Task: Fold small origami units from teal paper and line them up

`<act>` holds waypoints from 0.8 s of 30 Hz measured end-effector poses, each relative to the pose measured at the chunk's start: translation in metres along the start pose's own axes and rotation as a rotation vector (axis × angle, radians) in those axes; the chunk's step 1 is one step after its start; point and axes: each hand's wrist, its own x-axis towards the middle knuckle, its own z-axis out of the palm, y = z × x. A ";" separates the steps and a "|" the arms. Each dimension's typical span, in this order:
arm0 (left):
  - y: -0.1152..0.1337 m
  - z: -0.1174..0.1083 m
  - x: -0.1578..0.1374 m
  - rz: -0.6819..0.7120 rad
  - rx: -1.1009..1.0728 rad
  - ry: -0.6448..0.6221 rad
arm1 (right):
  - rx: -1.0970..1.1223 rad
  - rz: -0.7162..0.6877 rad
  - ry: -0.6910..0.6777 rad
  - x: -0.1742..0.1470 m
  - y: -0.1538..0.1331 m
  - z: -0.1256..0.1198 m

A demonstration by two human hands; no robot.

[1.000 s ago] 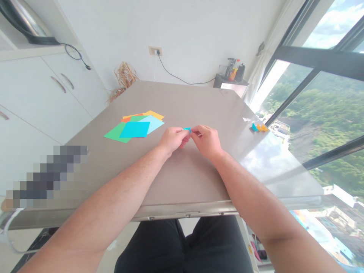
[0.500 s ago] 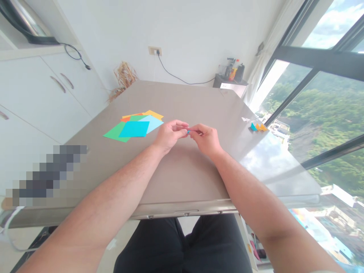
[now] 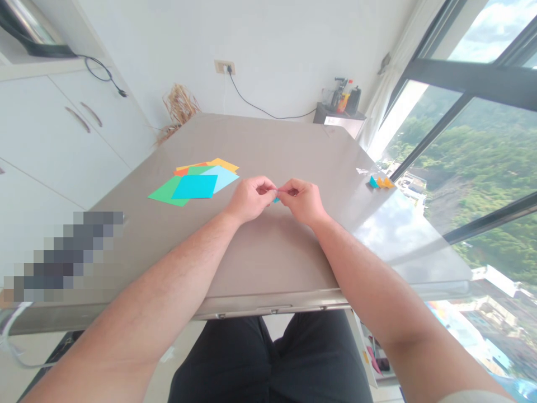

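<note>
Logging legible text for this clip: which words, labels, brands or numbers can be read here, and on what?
None can be read.
Bottles on the far side table: any labels too small and blurred.
Coloured paper sheets: plain, no print.
Small blue paper piece between both hands' fingers: no marks visible.
Pixelated patch at left: unreadable.

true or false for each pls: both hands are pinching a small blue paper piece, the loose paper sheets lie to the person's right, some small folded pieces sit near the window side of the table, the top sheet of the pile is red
1. Both hands, left hand and right hand, pinch a small blue paper piece. True.
2. The paper sheets lie to the person's right. False: they lie left of the hands.
3. Small folded pieces sit near the window side of the table. True.
4. The top sheet is red. False: it is blue.
</note>
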 end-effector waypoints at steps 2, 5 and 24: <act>0.000 -0.001 0.000 0.024 -0.010 -0.024 | 0.066 0.047 -0.017 0.001 -0.002 -0.001; -0.001 -0.002 0.001 0.034 -0.029 -0.066 | 0.129 0.095 -0.057 0.001 -0.002 -0.002; -0.003 0.005 0.004 -0.047 -0.426 0.199 | 0.535 0.251 -0.021 0.003 -0.008 -0.004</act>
